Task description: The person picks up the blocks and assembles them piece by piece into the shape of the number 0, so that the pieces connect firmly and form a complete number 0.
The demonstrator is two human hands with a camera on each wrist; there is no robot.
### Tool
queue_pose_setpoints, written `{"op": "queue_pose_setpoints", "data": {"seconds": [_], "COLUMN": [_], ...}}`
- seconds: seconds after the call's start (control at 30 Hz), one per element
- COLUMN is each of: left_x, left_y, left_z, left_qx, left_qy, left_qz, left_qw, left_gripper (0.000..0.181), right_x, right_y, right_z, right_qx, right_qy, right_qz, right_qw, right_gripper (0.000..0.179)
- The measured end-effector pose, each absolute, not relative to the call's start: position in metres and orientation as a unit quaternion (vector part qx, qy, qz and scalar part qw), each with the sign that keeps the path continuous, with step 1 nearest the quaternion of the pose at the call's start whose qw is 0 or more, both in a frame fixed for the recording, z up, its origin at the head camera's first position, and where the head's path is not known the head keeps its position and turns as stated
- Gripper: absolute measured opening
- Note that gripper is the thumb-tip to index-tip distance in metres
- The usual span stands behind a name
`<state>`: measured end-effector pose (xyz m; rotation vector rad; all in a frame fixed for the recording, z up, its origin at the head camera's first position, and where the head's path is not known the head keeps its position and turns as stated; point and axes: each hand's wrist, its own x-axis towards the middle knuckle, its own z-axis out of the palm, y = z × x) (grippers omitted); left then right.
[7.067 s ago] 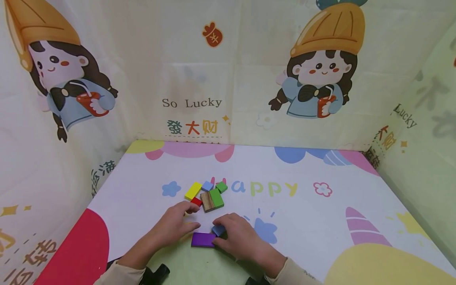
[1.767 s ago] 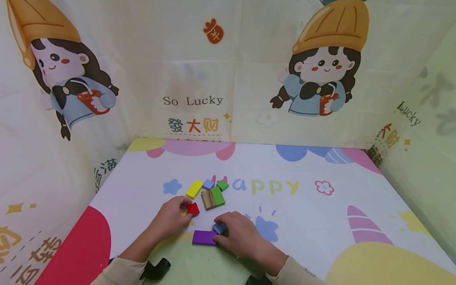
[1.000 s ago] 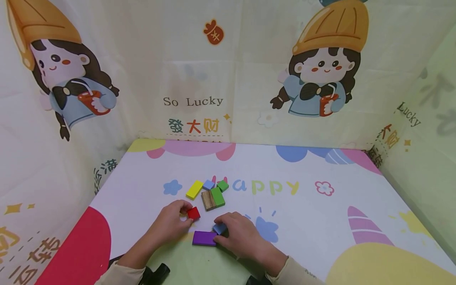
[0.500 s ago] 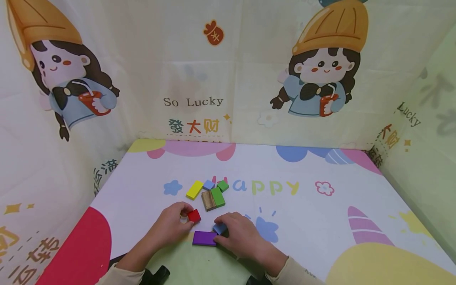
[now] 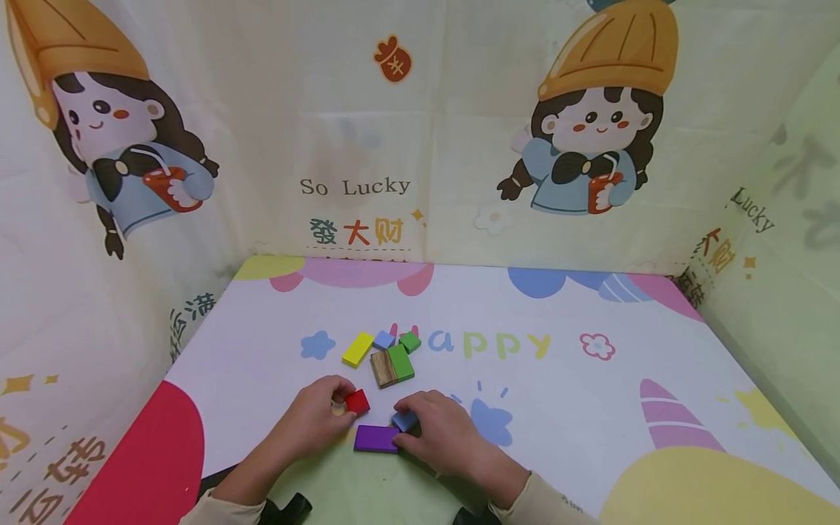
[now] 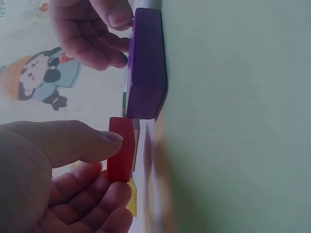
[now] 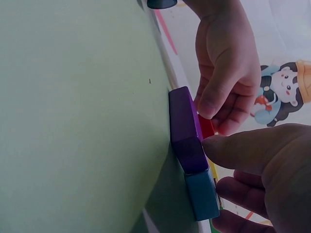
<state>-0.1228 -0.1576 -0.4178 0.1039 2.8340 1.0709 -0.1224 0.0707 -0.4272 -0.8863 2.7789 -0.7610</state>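
Observation:
My left hand [image 5: 316,414] pinches a small red block [image 5: 357,402] between thumb and fingers, as the left wrist view also shows. Just right of it lies a flat purple block [image 5: 376,439]. A blue block [image 5: 405,421] adjoins the purple one's right end, partly covered by my right hand [image 5: 442,434]. In the right wrist view, the right thumb touches the purple block [image 7: 186,131] near its end, while the fingers curl behind the blue block [image 7: 202,195].
Behind the hands sit a yellow block [image 5: 358,350], a small light-blue block [image 5: 384,340], a small green block [image 5: 410,342], a wood-grain block [image 5: 383,369] and a larger green block [image 5: 401,362]. A printed cloth wall [image 5: 459,240] stands at the table's far edge.
My left hand has taken hold of the red block beside the wood-grain block and drawn it nearer, toward the purple block. The right hand has stayed on the blue and purple blocks.

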Motion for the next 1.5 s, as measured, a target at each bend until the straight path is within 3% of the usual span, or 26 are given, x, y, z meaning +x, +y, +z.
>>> {"op": "queue_pose_setpoints", "data": {"seconds": [1.5], "left_x": [-0.1162], "left_y": [-0.1598], "left_z": [-0.4217], "left_qx": [0.054], "left_qy": [0.932], "left_qz": [0.355], "left_qw": [0.059], "left_gripper": [0.027], "right_x": [-0.1225], "right_y": [0.0707], "right_z": [-0.4279], "right_qx": [-0.293], "right_qy": [0.921], "right_qz": [-0.251], "right_qw": [0.063], "right_gripper": [0.037]}}
